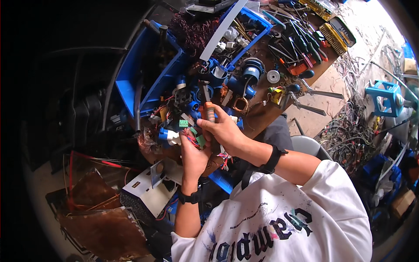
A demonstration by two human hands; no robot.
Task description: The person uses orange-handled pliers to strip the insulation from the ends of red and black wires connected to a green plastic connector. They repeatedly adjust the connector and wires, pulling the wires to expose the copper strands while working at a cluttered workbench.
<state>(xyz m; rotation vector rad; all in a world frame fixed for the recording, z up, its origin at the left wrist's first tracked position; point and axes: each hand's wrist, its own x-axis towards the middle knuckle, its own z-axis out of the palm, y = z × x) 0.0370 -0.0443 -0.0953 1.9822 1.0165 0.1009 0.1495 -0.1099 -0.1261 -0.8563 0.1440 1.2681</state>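
My right hand [218,131] is closed on an orange-and-grey handled tool [209,112] with a narrow metal end pointing up the picture. Just below and to the left, my left hand [194,155] grips a bundle of red and blue wires [190,137] with green terminal connectors [200,140] on it. Another green connector [183,123] shows at the upper left of my fingers. A white-and-blue cylindrical fitting [168,135] lies beside my left hand, and blue motor-like parts [251,72] crowd the bench above my hands.
Blue plastic bins [128,78] and hand tools [301,43] fill the cluttered wooden bench [259,122]. At right are a blue stool [384,96] and tangled cables [349,135] on the floor. A white metal case [146,192] and brown boards [100,231] lie at lower left.
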